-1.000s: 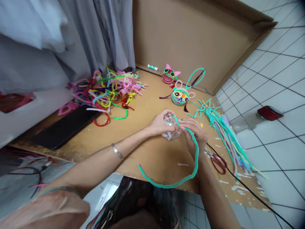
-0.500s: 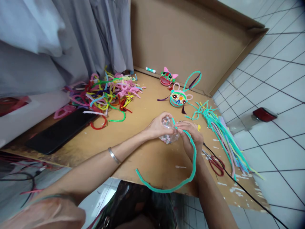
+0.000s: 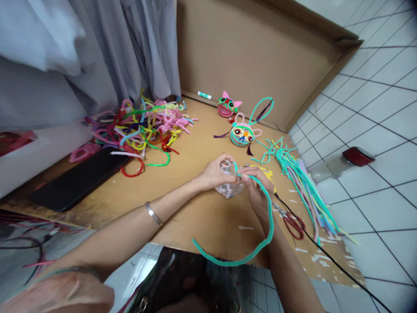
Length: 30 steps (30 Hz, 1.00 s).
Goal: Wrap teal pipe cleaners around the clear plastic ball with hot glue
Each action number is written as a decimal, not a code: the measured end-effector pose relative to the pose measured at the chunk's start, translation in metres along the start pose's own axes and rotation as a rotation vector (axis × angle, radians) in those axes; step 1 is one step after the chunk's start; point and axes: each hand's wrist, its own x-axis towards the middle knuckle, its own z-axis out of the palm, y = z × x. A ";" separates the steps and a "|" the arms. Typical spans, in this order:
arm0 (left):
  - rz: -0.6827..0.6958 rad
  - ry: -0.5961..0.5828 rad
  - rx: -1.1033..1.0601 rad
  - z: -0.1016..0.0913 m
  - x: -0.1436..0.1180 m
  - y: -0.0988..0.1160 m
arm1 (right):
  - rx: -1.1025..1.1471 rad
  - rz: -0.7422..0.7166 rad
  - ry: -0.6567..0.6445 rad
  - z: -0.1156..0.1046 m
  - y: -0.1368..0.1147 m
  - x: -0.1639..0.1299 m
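Observation:
My left hand (image 3: 215, 172) is closed around a clear plastic ball (image 3: 230, 188) with small pale pieces showing in it. A long teal pipe cleaner (image 3: 269, 217) is pinched in my right hand (image 3: 259, 184), and one end of it lies against the ball. Its free end curves down past my right wrist and hangs over the table's front edge. Beyond my right hand lies a yellow glue gun (image 3: 266, 173), partly hidden by the fingers. Red-handled scissors (image 3: 294, 226) rest beside my right forearm.
Two decorated animal-face balls, one teal (image 3: 241, 134) and one pink-eared (image 3: 227, 105), sit at the back near a glue stick (image 3: 204, 95). Loose pipe cleaners (image 3: 156, 121) pile up at left by a black phone-like slab (image 3: 80, 180). Teal pipe cleaners (image 3: 301, 182) lie right; a black cord (image 3: 339, 263) crosses there.
My right hand has shifted slightly, uncovering more of the yellow glue gun. The pipe cleaner's loop has swung a little to the right. My left hand stays on the ball.

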 end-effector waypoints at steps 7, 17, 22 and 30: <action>-0.081 -0.003 -0.057 0.001 -0.002 0.007 | 0.091 0.069 0.015 0.004 -0.002 -0.003; -0.074 -0.017 -0.146 0.001 -0.002 0.005 | 0.138 0.045 0.093 0.015 0.000 -0.008; -0.080 -0.024 -0.164 0.001 -0.002 0.008 | 0.179 0.067 0.136 0.022 0.004 -0.012; -0.084 -0.045 -0.214 0.000 -0.003 0.009 | 0.204 0.104 0.156 0.024 0.007 -0.013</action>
